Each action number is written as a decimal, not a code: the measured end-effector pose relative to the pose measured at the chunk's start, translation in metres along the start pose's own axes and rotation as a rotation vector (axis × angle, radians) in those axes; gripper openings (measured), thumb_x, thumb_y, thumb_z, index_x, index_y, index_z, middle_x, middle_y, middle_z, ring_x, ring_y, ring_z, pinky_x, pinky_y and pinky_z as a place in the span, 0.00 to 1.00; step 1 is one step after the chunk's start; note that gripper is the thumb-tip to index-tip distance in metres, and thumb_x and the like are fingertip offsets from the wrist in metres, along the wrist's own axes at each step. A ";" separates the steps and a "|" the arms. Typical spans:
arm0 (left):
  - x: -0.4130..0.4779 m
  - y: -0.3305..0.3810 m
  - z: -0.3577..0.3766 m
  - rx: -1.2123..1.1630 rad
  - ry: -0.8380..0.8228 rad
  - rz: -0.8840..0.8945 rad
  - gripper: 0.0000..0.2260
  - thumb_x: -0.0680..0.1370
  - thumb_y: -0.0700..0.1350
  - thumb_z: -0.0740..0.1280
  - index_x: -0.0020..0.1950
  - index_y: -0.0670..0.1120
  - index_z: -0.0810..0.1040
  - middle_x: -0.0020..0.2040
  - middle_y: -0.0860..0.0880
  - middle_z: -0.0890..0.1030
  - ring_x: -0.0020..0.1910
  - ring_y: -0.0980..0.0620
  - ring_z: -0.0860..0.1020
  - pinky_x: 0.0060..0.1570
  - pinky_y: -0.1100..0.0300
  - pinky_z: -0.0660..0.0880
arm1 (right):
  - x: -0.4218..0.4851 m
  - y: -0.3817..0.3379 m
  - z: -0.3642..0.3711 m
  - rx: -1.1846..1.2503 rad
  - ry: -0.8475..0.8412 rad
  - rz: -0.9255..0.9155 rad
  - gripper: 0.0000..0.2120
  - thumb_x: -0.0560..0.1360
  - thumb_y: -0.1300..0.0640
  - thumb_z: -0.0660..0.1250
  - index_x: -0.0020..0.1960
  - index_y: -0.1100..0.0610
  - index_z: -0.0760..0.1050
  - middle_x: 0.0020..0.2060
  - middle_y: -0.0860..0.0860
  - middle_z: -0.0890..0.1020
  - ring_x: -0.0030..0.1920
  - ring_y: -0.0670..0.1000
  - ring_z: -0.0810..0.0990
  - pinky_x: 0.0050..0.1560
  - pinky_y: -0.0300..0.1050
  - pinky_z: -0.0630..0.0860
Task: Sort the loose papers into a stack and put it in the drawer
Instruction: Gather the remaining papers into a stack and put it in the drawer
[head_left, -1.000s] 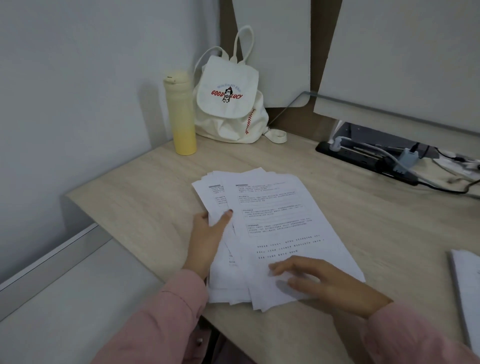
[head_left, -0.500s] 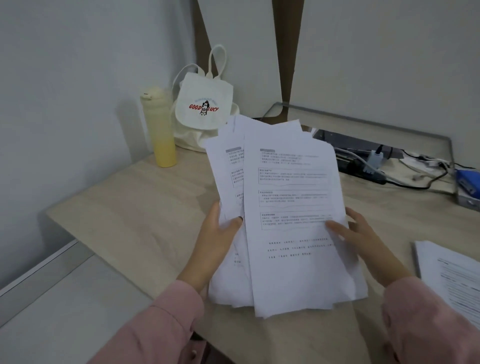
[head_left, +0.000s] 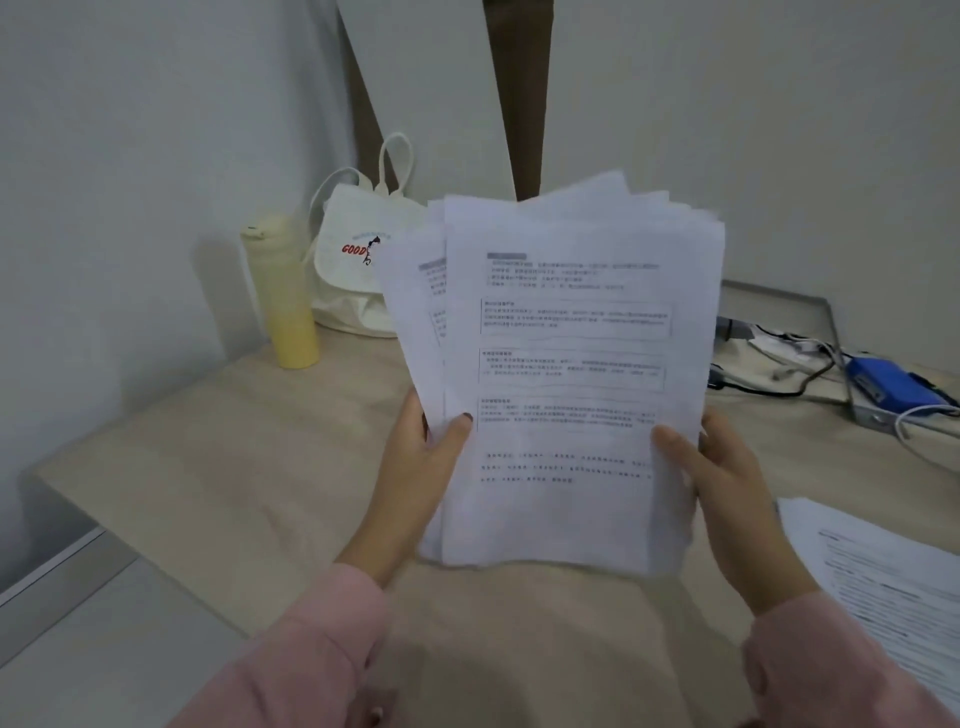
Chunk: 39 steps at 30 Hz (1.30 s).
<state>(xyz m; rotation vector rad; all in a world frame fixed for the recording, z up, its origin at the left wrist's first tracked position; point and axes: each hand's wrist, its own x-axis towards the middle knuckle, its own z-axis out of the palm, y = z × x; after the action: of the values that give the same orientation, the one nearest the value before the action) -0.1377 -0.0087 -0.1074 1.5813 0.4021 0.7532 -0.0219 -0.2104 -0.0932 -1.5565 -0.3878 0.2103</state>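
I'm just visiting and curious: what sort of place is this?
Likely a study or office desk corner: a wooden desk, printed papers and plugged-in cables at the right.

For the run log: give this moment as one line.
papers: upright, edges uneven | left hand: grips left edge | right hand: grips right edge | other sheets: on desk, right | drawer: unseen

Matt printed paper sheets, pale wood-grain desk, cloth bag.
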 end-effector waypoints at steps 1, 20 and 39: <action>0.005 0.007 -0.001 -0.011 0.017 0.039 0.16 0.76 0.41 0.66 0.62 0.52 0.72 0.55 0.59 0.79 0.53 0.64 0.79 0.52 0.64 0.77 | 0.001 -0.006 -0.001 0.023 -0.016 -0.034 0.12 0.77 0.60 0.63 0.60 0.54 0.75 0.52 0.47 0.84 0.50 0.48 0.83 0.44 0.40 0.80; -0.017 0.004 0.007 -0.054 0.006 0.087 0.11 0.69 0.45 0.66 0.51 0.52 0.73 0.46 0.59 0.82 0.46 0.63 0.80 0.43 0.66 0.77 | -0.019 -0.008 0.000 0.076 0.002 -0.033 0.13 0.76 0.63 0.60 0.57 0.52 0.77 0.50 0.45 0.84 0.53 0.45 0.81 0.50 0.40 0.75; -0.031 -0.001 0.044 0.021 -0.084 -0.074 0.13 0.76 0.37 0.64 0.56 0.52 0.74 0.51 0.56 0.81 0.44 0.66 0.80 0.40 0.71 0.76 | -0.037 0.004 -0.039 -0.088 0.021 0.244 0.14 0.77 0.63 0.61 0.60 0.51 0.74 0.53 0.46 0.81 0.52 0.47 0.79 0.51 0.44 0.75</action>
<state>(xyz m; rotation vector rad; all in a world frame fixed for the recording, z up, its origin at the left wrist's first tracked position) -0.1299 -0.0613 -0.1162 1.6034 0.4059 0.6263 -0.0412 -0.2600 -0.0999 -1.6910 -0.1919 0.3694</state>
